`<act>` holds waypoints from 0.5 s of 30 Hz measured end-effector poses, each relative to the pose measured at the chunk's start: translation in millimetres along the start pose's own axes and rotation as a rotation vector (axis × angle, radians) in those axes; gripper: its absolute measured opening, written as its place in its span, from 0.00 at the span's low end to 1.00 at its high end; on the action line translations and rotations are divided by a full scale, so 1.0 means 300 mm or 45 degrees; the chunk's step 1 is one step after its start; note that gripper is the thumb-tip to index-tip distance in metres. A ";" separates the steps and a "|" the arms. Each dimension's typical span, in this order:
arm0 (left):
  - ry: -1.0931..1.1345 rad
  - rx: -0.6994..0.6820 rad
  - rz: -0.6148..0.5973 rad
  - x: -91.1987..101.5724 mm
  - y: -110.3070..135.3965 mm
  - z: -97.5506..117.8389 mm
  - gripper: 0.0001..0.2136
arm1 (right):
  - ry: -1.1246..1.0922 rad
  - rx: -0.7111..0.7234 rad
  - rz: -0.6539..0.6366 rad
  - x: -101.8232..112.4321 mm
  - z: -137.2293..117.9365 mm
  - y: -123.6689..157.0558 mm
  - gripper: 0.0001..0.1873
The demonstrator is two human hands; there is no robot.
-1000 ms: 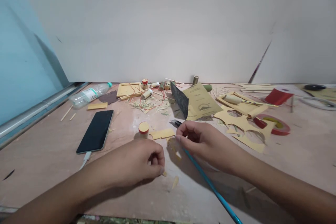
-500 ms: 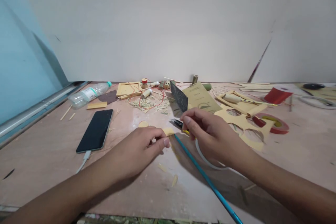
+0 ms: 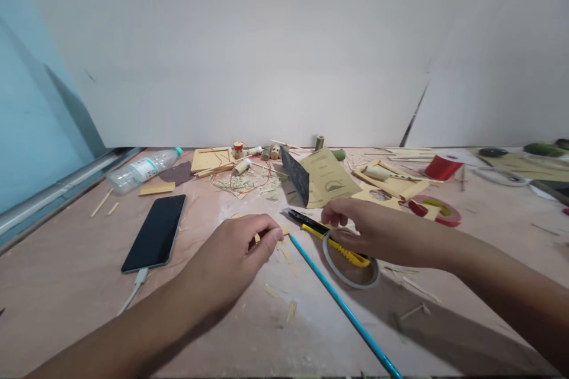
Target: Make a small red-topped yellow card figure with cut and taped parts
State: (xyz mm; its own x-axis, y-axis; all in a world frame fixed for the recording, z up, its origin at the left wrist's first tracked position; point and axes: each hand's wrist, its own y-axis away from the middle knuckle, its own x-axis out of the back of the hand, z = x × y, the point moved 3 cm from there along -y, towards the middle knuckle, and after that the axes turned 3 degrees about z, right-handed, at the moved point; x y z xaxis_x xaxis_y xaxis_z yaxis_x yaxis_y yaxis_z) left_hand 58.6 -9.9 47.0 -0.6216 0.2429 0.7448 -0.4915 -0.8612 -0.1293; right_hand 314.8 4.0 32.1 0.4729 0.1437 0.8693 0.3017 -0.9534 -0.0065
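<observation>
My left hand (image 3: 244,251) is low over the table, thumb and forefinger pinched together on a small tan strip (image 3: 285,232), most of it hidden under the fingers. Just beyond those fingertips lies the tip of a slim blue stick (image 3: 340,301) that slants toward the front edge. A yellow and black utility knife (image 3: 317,227), blade out and pointing left, rests across a white ring of tape (image 3: 331,269). My right hand (image 3: 368,225) is closed around the knife's handle, thumb across it and fingers curled on the far side.
A phone (image 3: 155,234) with a white cable and a plastic bottle (image 3: 144,170) lie left. Behind are folded sandpaper (image 3: 331,180), bamboo pieces (image 3: 242,167) and shavings. Red tape (image 3: 448,213), a red spool (image 3: 442,167) and wooden frames (image 3: 395,180) lie right.
My right hand has moved right and down along the knife, from near its blade to the handle. My left hand stays pinched in place. The view has tilted up and turned slightly right.
</observation>
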 end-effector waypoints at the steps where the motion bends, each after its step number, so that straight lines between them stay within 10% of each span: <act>1: 0.008 0.002 0.010 0.001 -0.001 0.000 0.13 | 0.010 0.003 -0.045 -0.005 0.014 0.003 0.08; 11: 0.180 0.060 0.008 -0.017 0.001 -0.001 0.12 | -0.044 0.129 -0.028 0.043 0.004 0.028 0.09; 15: 0.621 0.206 -0.228 -0.054 0.019 0.012 0.13 | -0.246 0.363 0.054 0.027 -0.069 0.062 0.07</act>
State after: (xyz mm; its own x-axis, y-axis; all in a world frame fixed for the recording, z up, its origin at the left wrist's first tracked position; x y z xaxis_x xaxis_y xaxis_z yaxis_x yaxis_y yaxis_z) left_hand 67.9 -20.4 36.6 -0.7666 0.5380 0.3505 -0.5394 -0.8357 0.1031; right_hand 307.2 -18.1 49.3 0.6300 0.1791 0.7557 0.4846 -0.8511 -0.2022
